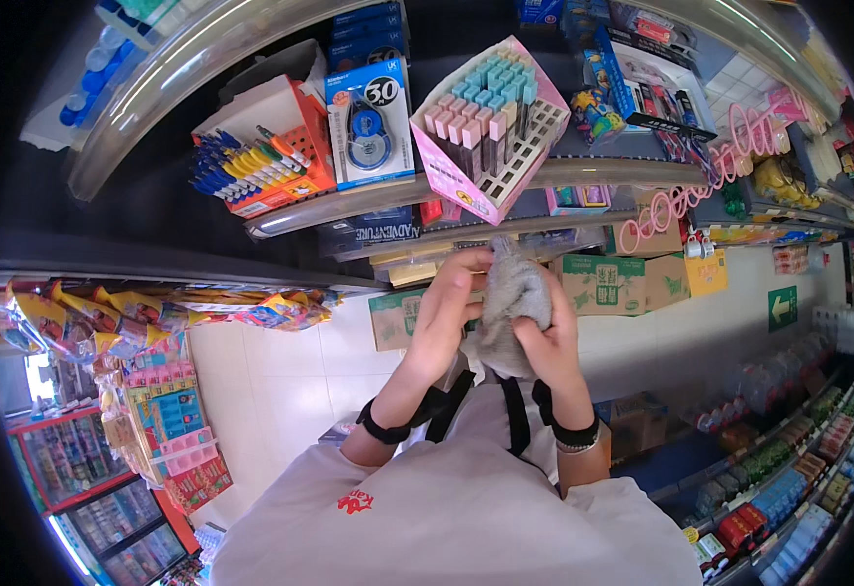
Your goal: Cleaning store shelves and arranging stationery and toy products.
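A crumpled grey cloth is held up in front of my chest, just below the front of the shelf. My right hand grips its right side, the thumb pressed over the fabric. On the cloth's left side is my left hand, fingers apart and curled towards it. The index fingertip reaches the cloth's upper edge; whether the other fingertips touch it is hidden. Straight above the cloth, a pink display box of pink and turquoise capped sticks juts over the shelf edge.
On the shelf stand a packaged correction tape, an orange box of pens and a blue-edged stationery box. Pink spiral hooks stick out at right. Cardboard cartons sit below. Hanging snack bags are at left.
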